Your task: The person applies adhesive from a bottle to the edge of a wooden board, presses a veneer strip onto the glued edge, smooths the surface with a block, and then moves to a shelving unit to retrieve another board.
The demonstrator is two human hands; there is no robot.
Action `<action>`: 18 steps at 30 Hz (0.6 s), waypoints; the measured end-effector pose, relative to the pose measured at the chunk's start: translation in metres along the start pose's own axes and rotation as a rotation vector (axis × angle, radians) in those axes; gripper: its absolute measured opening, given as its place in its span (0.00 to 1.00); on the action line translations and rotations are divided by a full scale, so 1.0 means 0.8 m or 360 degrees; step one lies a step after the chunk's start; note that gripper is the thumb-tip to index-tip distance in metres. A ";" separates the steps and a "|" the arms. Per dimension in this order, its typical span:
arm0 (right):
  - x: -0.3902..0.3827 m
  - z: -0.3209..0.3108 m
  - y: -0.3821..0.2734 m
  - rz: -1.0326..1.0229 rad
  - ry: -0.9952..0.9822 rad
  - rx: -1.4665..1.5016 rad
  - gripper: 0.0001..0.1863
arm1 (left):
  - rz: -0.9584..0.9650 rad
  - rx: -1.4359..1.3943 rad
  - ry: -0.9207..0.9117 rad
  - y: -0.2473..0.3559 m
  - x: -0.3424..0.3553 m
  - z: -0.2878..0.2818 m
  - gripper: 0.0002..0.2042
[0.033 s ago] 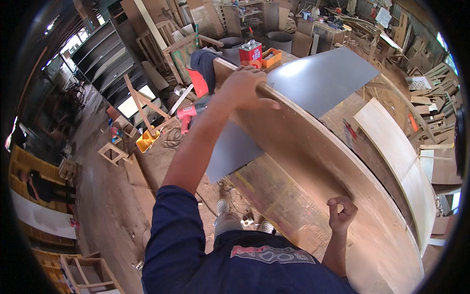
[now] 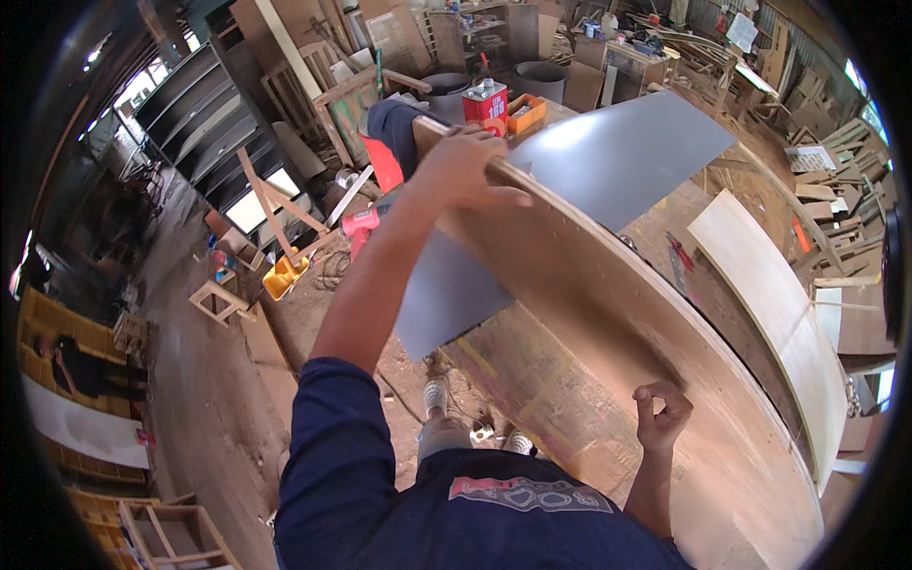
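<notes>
A brown, dusty floor (image 2: 185, 380) runs up the left side of a cluttered workshop toward a bright window opening (image 2: 157, 74), while small lamps (image 2: 98, 47) shine under the dark ceiling. A tall, dark shelving unit (image 2: 201, 119) stands at upper left, a low wooden stool frame (image 2: 220, 300) sits nearer, and an unfinished wooden cabinet frame (image 2: 179, 534) fills the lower-left corner. Boards (image 2: 394, 43) lean along the back beside two grey drums (image 2: 540, 84) and a wooden cabinet (image 2: 638, 74) topped with cans. Corrugated metal wall (image 2: 815, 55) closes the upper right, above heaped offcuts (image 2: 860, 204), with daylight at the far edge.
</notes>
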State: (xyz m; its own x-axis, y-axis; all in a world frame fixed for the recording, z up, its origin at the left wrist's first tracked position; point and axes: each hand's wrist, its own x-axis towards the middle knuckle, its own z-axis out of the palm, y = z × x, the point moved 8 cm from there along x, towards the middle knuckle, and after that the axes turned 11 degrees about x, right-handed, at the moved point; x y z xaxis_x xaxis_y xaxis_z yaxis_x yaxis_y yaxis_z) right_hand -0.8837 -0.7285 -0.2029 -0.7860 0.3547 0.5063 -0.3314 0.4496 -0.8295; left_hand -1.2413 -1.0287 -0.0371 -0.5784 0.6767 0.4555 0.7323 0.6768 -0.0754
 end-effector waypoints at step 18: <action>0.196 0.401 -0.174 -0.0775 -0.0095 -0.0303 0.06 | -0.0038 -0.0287 0.1090 -0.330 -0.012 0.057 0.13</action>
State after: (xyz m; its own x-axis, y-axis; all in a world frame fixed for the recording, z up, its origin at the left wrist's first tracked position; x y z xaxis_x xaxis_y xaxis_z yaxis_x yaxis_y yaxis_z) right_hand -1.1282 -0.9982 -0.0838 -0.5946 0.0226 0.8037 -0.5697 0.6936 -0.4410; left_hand -1.4452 -1.2007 -0.0622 -0.2821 0.2876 0.9153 0.8045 0.5906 0.0624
